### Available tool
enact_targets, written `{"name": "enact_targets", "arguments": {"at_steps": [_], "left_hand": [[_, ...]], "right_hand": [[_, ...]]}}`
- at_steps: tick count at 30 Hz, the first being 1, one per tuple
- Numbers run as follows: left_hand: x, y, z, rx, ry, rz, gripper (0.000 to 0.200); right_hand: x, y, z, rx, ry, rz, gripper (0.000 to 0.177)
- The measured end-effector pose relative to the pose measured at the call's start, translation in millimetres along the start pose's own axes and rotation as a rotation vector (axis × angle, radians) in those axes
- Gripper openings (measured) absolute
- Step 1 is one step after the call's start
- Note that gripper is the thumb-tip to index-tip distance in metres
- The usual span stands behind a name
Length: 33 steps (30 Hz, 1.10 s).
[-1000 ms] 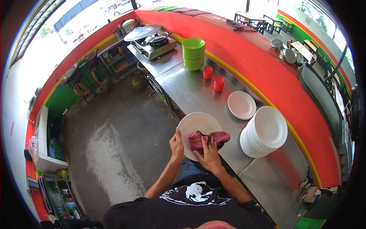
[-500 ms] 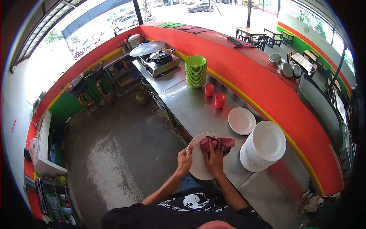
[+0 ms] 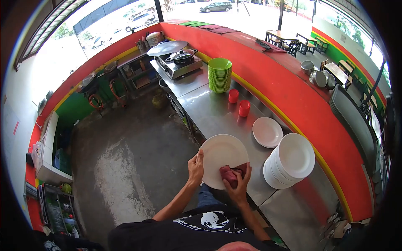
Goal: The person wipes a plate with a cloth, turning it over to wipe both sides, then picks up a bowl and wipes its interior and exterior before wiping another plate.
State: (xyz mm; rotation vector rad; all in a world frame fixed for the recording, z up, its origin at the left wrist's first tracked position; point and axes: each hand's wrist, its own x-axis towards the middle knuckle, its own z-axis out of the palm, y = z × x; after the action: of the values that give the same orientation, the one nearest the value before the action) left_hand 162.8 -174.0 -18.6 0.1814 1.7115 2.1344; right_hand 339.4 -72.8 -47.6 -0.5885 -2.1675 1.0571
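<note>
A white plate (image 3: 222, 150) is held up in front of me, tilted, over the near edge of the steel counter. My left hand (image 3: 195, 168) grips its left rim, thumb on the upper face and the other fingers behind. Against the lower right of the plate's face, my right hand (image 3: 238, 185) presses a bunched dark red cloth (image 3: 229, 175), fingers closed round it. Just right of the plate stand a tall stack of white plates (image 3: 295, 157) and a low stack of white plates (image 3: 267, 132).
On the steel counter (image 3: 201, 109) are two red cups (image 3: 244, 108), a stack of green bowls (image 3: 220, 75) and a stove with a lidded pan (image 3: 182, 56). A red wall (image 3: 276, 83) runs along the right. Grey trays (image 3: 351, 117) lean on its ledge.
The cloth in my right hand has moved from the plate's upper right down to its lower right. The plate has risen slightly and turned more toward me.
</note>
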Motion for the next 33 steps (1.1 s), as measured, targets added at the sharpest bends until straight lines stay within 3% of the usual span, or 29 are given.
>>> {"name": "enact_targets", "arguments": {"at_steps": [4, 5, 14, 17, 20, 23, 27, 32, 33], "left_hand": [[2.0, 0.3, 10.2, 0.041, -0.141, -0.005, 0.053], [2.8, -0.1, 12.1, 0.061, -0.183, -0.001, 0.053], [10.3, 58.2, 19.0, 0.453, -0.605, -0.059, 0.051], [2.0, 78.2, 25.9, 0.714, -0.798, -0.005, 0.049], [-8.6, 87.5, 30.1, 0.852, -0.898, 0.091, 0.048], [-21.6, 80.1, 25.6, 0.722, -0.741, 0.15, 0.045], [-26.3, 72.2, 13.3, 0.552, -0.448, 0.213, 0.048], [-34.5, 35.5, 14.6, 0.298, -0.197, 0.235, 0.052], [-41.7, 20.7, 19.0, 0.267, -0.138, 0.262, 0.052]], "right_hand": [[12.5, 13.2, -2.0, 0.145, 0.372, 0.071, 0.072], [13.0, 14.1, -4.8, 0.324, 0.382, 0.21, 0.083], [45.4, 6.2, -68.4, 0.161, 0.012, 0.136, 0.068], [58.9, -6.8, -79.5, 0.103, -0.247, 0.093, 0.061], [63.0, -20.1, -78.3, 0.011, -0.352, 0.021, 0.057], [60.5, -17.7, -78.4, 0.104, -0.215, -0.08, 0.054], [46.7, -16.1, -66.7, 0.318, 0.12, 0.07, 0.05], [4.1, -0.5, 5.9, 0.486, 0.739, 0.321, 0.043], [3.5, 8.3, 8.4, 0.51, 0.777, 0.354, 0.042]]}}
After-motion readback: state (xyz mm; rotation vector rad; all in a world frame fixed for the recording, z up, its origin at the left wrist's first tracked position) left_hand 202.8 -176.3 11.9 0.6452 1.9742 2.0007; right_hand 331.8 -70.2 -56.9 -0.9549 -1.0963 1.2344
